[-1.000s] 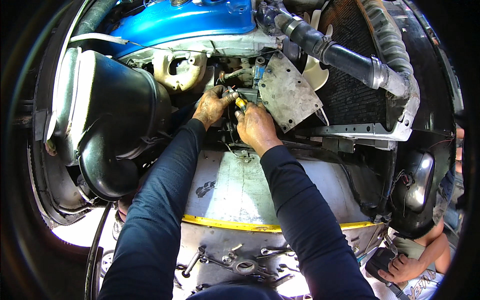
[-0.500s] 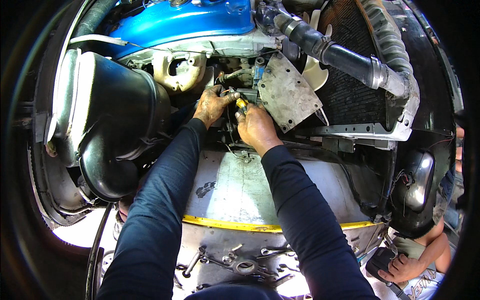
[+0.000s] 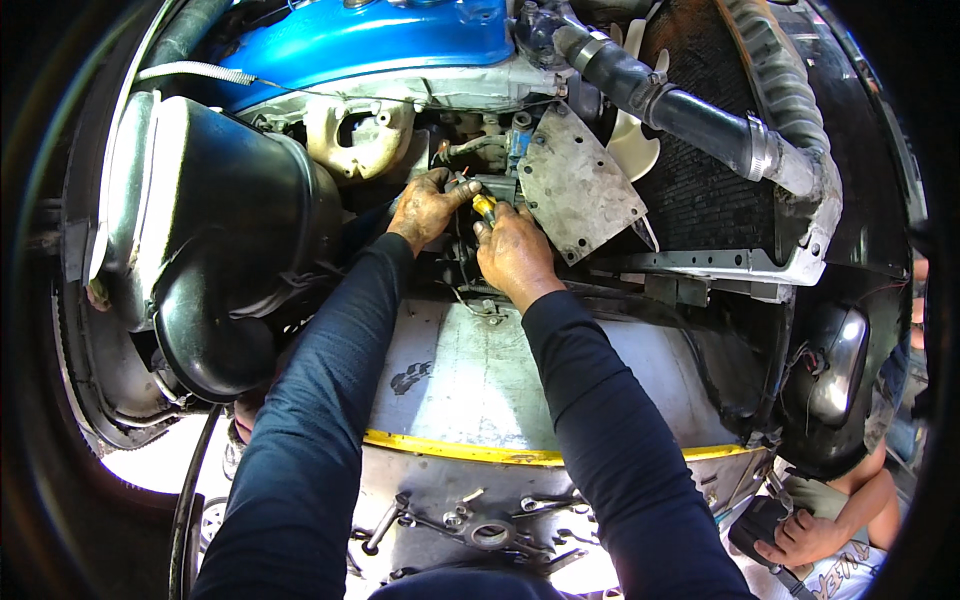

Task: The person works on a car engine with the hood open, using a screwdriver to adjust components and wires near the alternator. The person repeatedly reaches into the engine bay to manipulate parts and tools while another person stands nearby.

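Note:
Deep in the engine bay, my left hand (image 3: 422, 212) is closed in a pinch, with a thin wire (image 3: 464, 172) showing reddish at its fingertips. Right beside it, my right hand (image 3: 517, 252) grips a small yellow-handled tool (image 3: 484, 207); its working end is hidden at the left fingers, so its kind cannot be told. Thin dark wires hang below the two hands. Behind them are metal pipes and a blue fitting (image 3: 521, 136). A grey metal plate with holes (image 3: 582, 185) stands tilted just right of my right hand.
Above lies a blue engine cover (image 3: 370, 42). A black air-cleaner housing (image 3: 235, 190) fills the left; a radiator (image 3: 700, 130) with a black hose (image 3: 690, 115) stands right. Wrenches (image 3: 385, 525) lie near my body. Another person's hand (image 3: 800, 537) holds a black pouch at lower right.
Both hands keep nearly the same place and grip. The yellow handle has tilted slightly, and the view has shifted a little.

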Motion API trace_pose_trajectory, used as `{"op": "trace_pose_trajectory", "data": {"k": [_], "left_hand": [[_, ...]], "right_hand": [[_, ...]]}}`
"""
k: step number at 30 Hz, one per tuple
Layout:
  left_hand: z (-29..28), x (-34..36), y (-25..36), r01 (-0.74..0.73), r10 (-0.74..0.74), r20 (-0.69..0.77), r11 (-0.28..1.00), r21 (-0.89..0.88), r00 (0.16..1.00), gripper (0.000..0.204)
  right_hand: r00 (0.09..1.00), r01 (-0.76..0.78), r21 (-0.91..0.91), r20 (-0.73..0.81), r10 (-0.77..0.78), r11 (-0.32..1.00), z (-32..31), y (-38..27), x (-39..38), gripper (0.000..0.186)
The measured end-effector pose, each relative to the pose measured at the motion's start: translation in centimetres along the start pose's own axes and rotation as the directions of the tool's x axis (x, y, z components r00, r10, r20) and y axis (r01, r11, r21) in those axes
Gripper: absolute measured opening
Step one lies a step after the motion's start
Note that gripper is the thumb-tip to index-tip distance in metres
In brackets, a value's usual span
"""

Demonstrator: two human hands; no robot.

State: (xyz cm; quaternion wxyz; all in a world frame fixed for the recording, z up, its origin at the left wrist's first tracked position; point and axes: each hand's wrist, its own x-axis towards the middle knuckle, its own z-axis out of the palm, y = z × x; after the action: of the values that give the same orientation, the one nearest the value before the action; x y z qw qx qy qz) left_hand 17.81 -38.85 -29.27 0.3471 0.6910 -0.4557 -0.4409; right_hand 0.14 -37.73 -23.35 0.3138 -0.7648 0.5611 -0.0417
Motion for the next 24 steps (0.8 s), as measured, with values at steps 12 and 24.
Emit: {"op": "trace_pose_trajectory", "data": {"k": [12,24], "left_hand": [[0.3,0.6,-0.7,0.069,-0.072,-0.023,0.991,-0.114,0.997,0.063],[-0.5,-0.4,-0.8,-0.021,-0.020,-0.160,0.967,-0.253,0.987,0.028]], "right_hand": [[0.995,-0.095,-0.008,0.024,0.095,0.995,-0.3,-1.0,-0.2,0.046],[0.998,-0.056,0.117,0.044,0.051,0.992,-0.3,-0.6,0.5,0.043]]}}
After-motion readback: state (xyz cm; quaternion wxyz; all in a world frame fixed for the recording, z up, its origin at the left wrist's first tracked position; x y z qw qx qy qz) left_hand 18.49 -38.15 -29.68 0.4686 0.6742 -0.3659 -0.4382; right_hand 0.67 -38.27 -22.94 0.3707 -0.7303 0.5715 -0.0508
